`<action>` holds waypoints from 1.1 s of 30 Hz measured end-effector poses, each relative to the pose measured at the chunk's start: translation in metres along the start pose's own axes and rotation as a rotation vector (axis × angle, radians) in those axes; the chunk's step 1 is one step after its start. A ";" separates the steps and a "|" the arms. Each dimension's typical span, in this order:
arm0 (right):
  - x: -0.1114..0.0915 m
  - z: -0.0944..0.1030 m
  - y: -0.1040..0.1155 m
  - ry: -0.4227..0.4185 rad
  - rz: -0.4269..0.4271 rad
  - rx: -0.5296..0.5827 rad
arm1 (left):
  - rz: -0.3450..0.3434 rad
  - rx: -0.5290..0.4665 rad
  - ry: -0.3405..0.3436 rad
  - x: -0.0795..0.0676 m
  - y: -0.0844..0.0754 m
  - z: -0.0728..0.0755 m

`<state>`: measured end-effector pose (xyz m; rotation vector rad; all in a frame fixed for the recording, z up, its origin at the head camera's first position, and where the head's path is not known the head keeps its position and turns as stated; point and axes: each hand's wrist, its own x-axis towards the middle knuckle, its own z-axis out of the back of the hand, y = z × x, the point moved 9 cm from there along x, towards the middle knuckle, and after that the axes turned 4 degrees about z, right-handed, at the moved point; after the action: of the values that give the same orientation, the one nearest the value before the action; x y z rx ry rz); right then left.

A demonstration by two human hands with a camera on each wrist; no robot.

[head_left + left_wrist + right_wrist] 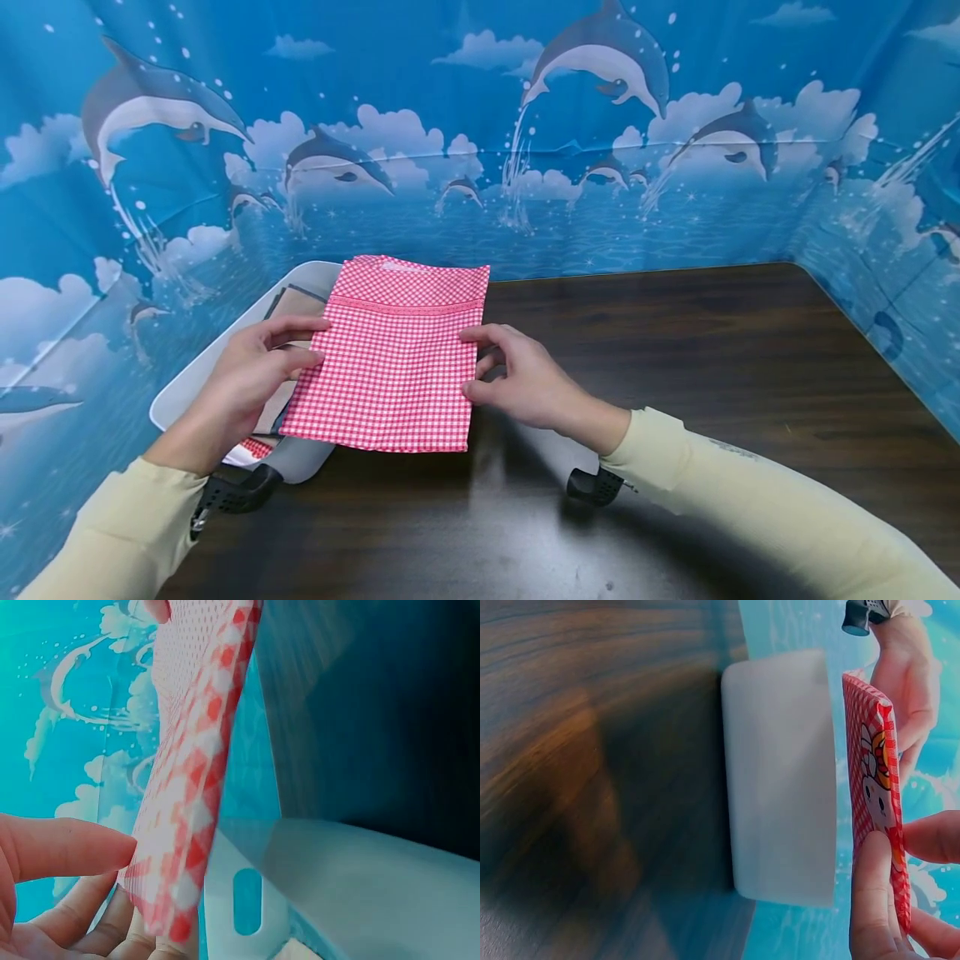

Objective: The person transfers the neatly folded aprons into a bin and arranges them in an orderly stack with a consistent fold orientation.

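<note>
A flat red-and-white gingham fabric pouch, with a stitched band near its top, is held tilted above the table. My left hand pinches its left edge between thumb and fingers. At the right edge, the thumb and fingers of my right hand grip it. The right wrist view shows a cartoon print on the pouch's underside. In the left wrist view the pouch appears edge-on, with the thumb against one face and fingers behind.
A light grey plastic bin stands at the left, partly beneath the pouch and left hand. Inside it lie a beige cloth and other folded fabrics. The dark wooden table extends right, with a blue dolphin-print curtain behind and at both sides.
</note>
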<state>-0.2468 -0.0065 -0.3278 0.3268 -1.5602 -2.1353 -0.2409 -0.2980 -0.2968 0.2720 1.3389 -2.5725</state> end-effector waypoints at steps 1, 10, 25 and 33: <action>0.001 -0.002 0.001 0.002 0.000 0.002 | 0.003 -0.001 -0.002 0.000 0.001 0.002; 0.006 -0.014 0.004 0.014 0.007 0.008 | 0.010 -0.001 -0.008 -0.004 0.009 0.014; 0.015 -0.035 0.011 0.025 0.026 -0.005 | 0.022 0.001 -0.054 -0.004 0.020 0.032; 0.022 -0.050 0.017 0.034 0.046 0.017 | 0.069 0.037 -0.115 -0.002 0.028 0.048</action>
<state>-0.2390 -0.0630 -0.3261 0.3281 -1.5530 -2.0716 -0.2336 -0.3530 -0.2912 0.1708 1.2211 -2.5167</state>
